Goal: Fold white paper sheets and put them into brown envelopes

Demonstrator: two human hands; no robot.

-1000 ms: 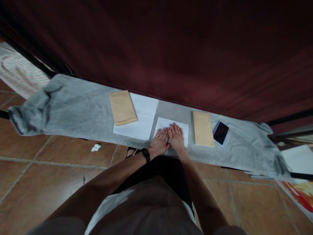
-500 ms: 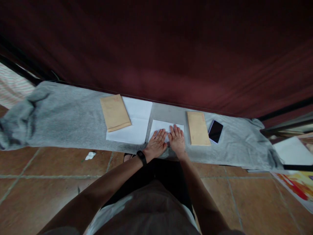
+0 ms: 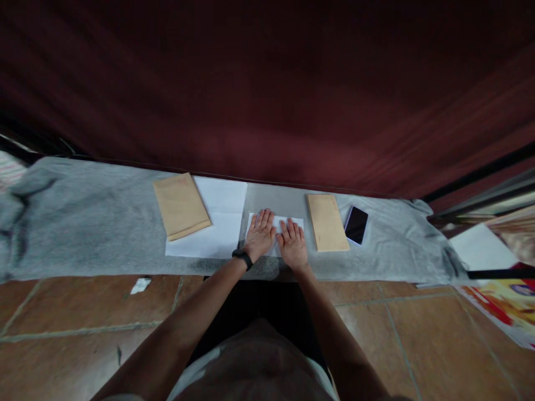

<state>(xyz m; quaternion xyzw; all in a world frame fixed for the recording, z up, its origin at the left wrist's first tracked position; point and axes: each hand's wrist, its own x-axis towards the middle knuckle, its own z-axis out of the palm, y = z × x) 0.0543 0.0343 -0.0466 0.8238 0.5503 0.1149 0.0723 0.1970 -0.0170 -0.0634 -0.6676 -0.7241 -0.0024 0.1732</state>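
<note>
My left hand (image 3: 259,233) lies flat with its fingers stretched out on a small white sheet of paper (image 3: 297,221), covering its left part. Beside it my right hand (image 3: 293,245) presses flat on the same sheet, fingers spread. Much of the paper is hidden under both hands. To the left, a larger white sheet with a crease (image 3: 228,223) lies partly under a brown paper envelope (image 3: 183,206). A second brown envelope (image 3: 328,223) is to the right of my right hand, apart from it.
A phone (image 3: 356,225) lies right of the second envelope. Everything rests on a grey cloth (image 3: 96,217) over a long narrow surface, with a dark red curtain (image 3: 267,100) behind. Crumpled white paper (image 3: 140,285) is on the tiled floor. A colourful printed sheet (image 3: 507,306) is at right.
My left hand has slid forward and outward over the small sheet, and my right hand has shifted slightly on it. The whole view has turned a little; the envelopes and phone keep their places.
</note>
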